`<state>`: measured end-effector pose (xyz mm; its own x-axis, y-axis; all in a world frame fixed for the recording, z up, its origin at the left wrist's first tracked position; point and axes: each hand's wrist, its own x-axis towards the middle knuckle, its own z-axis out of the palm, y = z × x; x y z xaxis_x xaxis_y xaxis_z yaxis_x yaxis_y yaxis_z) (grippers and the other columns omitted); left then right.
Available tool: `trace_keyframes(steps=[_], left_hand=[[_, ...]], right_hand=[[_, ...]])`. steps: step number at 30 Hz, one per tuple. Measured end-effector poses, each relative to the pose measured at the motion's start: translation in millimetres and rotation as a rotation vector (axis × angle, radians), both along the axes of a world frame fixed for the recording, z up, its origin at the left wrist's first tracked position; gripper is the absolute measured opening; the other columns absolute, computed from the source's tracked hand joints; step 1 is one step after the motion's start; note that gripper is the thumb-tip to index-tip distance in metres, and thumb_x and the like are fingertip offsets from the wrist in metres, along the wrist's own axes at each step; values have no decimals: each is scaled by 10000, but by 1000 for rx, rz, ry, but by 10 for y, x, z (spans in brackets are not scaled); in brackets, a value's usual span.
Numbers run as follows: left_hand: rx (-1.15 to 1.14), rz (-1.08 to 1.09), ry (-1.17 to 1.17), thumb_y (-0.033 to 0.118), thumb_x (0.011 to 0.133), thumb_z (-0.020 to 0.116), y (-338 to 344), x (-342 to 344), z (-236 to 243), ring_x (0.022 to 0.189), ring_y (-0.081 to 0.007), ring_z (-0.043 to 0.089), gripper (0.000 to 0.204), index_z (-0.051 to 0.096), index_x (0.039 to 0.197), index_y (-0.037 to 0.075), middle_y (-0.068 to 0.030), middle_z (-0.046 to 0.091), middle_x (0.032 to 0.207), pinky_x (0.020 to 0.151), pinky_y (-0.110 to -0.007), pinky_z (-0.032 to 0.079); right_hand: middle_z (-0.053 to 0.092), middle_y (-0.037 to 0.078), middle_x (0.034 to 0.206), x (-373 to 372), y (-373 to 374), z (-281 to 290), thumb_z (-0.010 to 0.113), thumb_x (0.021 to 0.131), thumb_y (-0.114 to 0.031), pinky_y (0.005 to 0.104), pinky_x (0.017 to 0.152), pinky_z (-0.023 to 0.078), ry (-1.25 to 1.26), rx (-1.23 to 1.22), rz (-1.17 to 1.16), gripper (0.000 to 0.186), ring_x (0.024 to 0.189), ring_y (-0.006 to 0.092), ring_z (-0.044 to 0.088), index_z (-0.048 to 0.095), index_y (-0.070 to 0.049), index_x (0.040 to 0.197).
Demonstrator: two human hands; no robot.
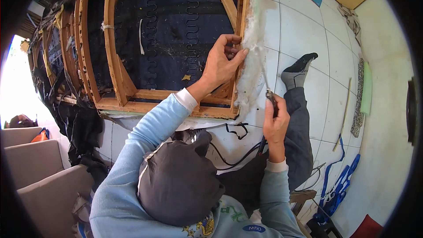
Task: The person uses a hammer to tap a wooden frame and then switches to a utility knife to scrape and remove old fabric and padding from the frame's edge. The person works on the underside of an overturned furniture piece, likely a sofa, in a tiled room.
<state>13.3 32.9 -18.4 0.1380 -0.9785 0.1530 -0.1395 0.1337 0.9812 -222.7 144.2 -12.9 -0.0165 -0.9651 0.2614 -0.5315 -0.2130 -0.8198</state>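
Observation:
My left hand [222,61] pinches the padded side rail of a wooden furniture frame. Its fingers curl over the inner wooden edge and its thumb lies on the white wadding [252,31] along the outer side. Below and to the right, my right hand [276,121] is closed round a hand tool [270,96] with a dark grip and a thin metal shaft. The shaft points up along the outside of the wadding; its exact kind is unclear. The wooden frame [165,94] is open, with wavy metal springs [192,22] over dark cloth inside it.
Torn dark cloth [81,123] hangs from the frame's left end. Beige upholstered pieces [37,150] stand at lower left. A black cable [229,163] runs below the frame. My socked foot [299,70] rests on white tiles [308,22]. Blue straps [339,189] lie by the right wall.

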Motion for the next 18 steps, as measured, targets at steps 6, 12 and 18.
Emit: trace_keyframes(steps=[6,12,18], left_hand=[[20,-52,2,218,1032,841,8,34,48,1011,-124,667,517,594,1436,9,-52,685,1213,902,-298,598],[38,-127,69,187,1032,840,55,106,-48,1102,-154,692,558,556,1476,1,-65,671,1265,951,-318,613],[-147,-25,-44,115,1017,829,97,51,-46,1136,-196,717,521,584,1465,11,-108,644,1345,954,-342,632]], right_hand=[[775,178,927,126,-96,24,713,1107,-252,408,721,579,103,-1,30,269,777,328,757,736,-10,1223],[788,184,952,127,-115,-79,711,1108,-248,415,731,592,120,12,14,270,818,340,787,734,-8,1229],[765,142,901,176,-149,-166,701,1119,-251,367,699,568,64,15,29,279,745,247,733,729,1,1237]])
